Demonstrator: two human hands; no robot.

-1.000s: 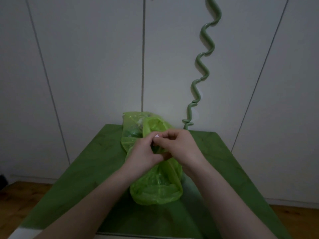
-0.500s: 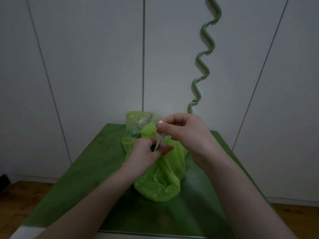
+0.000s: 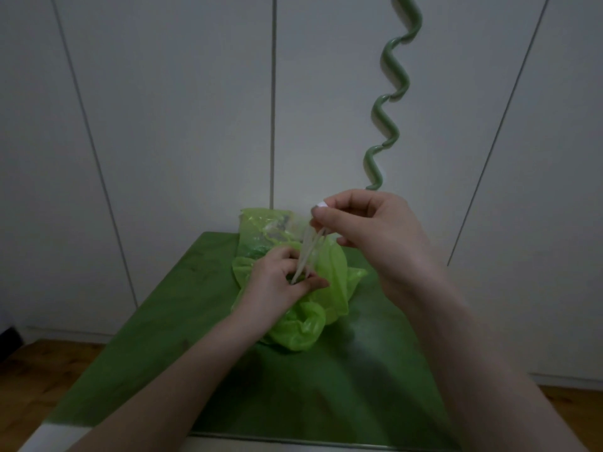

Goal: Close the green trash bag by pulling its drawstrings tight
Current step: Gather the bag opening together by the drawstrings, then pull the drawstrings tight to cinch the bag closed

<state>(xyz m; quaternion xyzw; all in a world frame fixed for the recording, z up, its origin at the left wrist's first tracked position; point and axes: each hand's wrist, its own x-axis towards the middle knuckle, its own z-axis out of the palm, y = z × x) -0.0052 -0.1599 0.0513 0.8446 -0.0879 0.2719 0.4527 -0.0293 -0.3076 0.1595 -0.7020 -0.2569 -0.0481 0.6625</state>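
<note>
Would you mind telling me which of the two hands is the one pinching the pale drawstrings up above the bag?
The right hand pinches the drawstrings above; the left hand rests on the green trash bag.

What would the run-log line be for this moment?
step: tightening | right hand: pinching drawstrings, raised | left hand: pressing bag neck | green trash bag: on table, gathered

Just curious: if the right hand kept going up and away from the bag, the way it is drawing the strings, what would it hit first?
Probably nothing nearby. Above the right hand hangs the green spiral, seemingly farther back against the wall; depth is unclear.
</note>
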